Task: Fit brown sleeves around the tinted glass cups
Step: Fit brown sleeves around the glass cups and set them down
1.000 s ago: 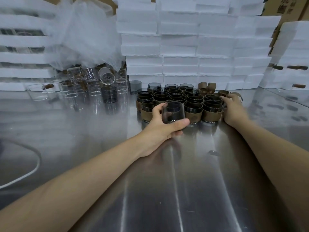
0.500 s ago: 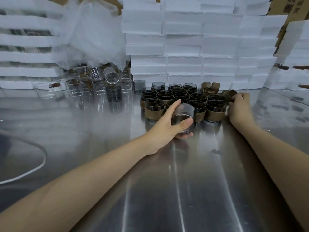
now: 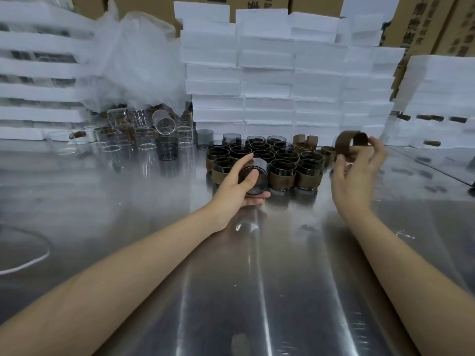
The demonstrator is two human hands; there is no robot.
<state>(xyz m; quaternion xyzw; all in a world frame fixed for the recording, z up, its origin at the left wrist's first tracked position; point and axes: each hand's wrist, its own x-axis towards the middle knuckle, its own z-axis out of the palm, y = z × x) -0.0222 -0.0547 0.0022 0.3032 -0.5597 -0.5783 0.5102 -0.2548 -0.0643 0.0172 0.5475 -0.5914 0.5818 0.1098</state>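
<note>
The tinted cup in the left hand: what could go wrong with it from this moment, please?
1. The left hand holds the tinted cup tilted on its side over the steel table; smooth glass may slip and hit the metal.
2. The sleeved cups stand close behind that hand, so a push while fitting could knock them.
3. The right hand holds the brown sleeve with fingertips; it may go on crooked.

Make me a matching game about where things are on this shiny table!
Things: 1 tilted dark tinted glass cup; 2 loose brown band sleeve; 3 clear glass cups; 4 white foam blocks.
Places: A stacked at the back; B in the right hand; C grouped far left on the metal table; D in the left hand.
Pairs: 1-D, 2-B, 3-C, 4-A.
</note>
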